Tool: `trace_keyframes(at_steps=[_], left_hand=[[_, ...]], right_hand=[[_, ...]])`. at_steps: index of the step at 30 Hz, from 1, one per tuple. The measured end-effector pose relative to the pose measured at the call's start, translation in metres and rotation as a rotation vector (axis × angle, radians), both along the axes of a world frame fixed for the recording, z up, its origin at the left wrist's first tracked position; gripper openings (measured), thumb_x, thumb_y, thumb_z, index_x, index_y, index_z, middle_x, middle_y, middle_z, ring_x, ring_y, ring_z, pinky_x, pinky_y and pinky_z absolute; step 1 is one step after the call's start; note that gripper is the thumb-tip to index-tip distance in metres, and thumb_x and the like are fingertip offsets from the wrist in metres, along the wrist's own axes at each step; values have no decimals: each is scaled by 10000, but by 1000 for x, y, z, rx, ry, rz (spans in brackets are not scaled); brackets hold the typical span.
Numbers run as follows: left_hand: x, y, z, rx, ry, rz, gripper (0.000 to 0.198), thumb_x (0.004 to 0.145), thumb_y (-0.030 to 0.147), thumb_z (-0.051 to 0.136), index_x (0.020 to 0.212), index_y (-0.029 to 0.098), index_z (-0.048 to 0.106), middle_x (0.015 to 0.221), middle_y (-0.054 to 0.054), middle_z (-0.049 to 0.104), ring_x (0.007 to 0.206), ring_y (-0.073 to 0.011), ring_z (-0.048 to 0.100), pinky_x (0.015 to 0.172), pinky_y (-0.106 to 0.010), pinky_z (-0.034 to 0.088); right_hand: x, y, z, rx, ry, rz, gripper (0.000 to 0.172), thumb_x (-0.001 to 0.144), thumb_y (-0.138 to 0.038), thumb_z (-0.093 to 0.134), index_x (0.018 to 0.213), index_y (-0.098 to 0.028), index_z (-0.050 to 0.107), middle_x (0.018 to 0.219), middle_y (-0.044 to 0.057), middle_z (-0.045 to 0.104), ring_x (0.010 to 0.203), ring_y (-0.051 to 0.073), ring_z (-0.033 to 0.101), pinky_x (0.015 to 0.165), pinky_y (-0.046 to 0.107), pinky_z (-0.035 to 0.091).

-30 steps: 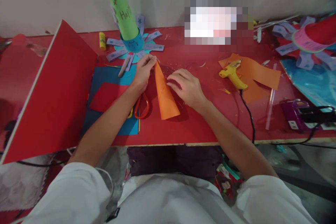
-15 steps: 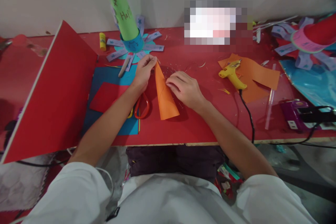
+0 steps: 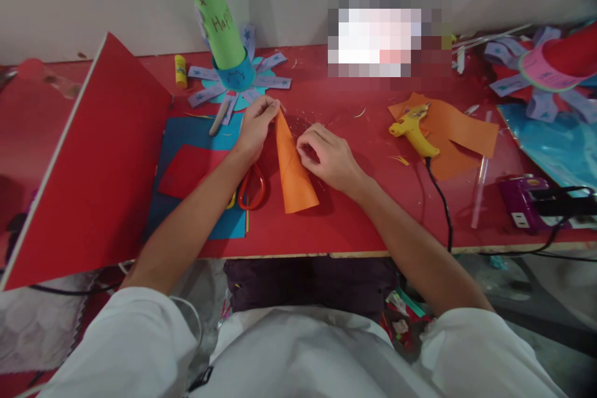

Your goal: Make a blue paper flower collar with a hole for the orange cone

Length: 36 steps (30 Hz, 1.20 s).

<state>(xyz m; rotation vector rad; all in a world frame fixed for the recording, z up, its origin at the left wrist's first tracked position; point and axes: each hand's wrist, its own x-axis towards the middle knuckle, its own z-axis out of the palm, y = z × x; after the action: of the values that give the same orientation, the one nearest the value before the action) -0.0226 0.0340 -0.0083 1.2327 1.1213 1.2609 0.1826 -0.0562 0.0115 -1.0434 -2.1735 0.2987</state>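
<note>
A rolled orange paper cone (image 3: 295, 174) stands tilted over the red table, its narrow tip up and its wide end toward me. My left hand (image 3: 256, 124) pinches the tip between thumb and fingers. At the cone's right side, my right hand (image 3: 329, 155) has thumb and forefinger curled into a ring, their tips closed at the paper's edge. A slanting seam line runs across the cone near those fingertips. Red-handled scissors (image 3: 252, 189) lie beneath my left wrist, their blades hidden.
A yellow glue gun (image 3: 415, 130) rests on orange paper sheets (image 3: 473, 130), its black cord trailing over the front edge. A green paper tube (image 3: 221, 25) stands behind my left hand. Left are a red board (image 3: 102, 168), blue paper (image 3: 224, 230) and a glue stick (image 3: 181, 71).
The fingers of my right hand have curled into a rounder ring at the cone's side. My left hand and the cone stay almost still.
</note>
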Motion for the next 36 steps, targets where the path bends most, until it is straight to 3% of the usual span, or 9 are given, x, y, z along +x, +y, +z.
trace_keyframes(at_steps=[11, 21, 26, 31, 36], left_hand=[[-1, 0, -4, -45, -13, 17, 348, 1019, 481, 752, 768, 259, 657, 778, -16, 664, 738, -181, 666, 653, -310, 507], [-7, 11, -4, -57, -53, 75, 368, 1047, 488, 695, 788, 252, 582, 802, -31, 677, 789, -207, 722, 703, -322, 544], [-6, 13, -6, -48, 16, 74, 399, 995, 526, 775, 783, 240, 596, 854, -38, 673, 904, -230, 745, 706, -307, 545], [-3, 10, -7, -16, 0, 42, 406, 982, 535, 792, 773, 244, 602, 823, -27, 663, 880, -225, 742, 714, -306, 556], [0, 8, -5, -32, -2, 51, 356, 1013, 446, 764, 762, 235, 625, 782, -25, 675, 799, -197, 720, 693, -289, 523]], right_hand=[[4, 5, -3, -51, -24, 45, 173, 954, -92, 559, 989, -261, 558, 1038, 65, 680, 948, 232, 648, 774, 357, 505], [5, 0, 5, -63, -64, 101, 109, 994, -138, 564, 989, -244, 587, 1052, 77, 702, 924, 218, 654, 743, 334, 487], [6, 0, 7, -48, -11, 36, 163, 1124, -278, 509, 1082, -254, 664, 1110, 91, 736, 1007, 242, 698, 793, 360, 532], [3, 1, 1, -48, -34, 3, 137, 1113, -302, 583, 1174, -261, 698, 1205, 102, 748, 1151, 291, 714, 889, 410, 575], [-1, 1, -6, -19, -69, -42, 132, 1110, -315, 605, 1168, -251, 705, 1193, 104, 754, 1127, 295, 720, 851, 403, 579]])
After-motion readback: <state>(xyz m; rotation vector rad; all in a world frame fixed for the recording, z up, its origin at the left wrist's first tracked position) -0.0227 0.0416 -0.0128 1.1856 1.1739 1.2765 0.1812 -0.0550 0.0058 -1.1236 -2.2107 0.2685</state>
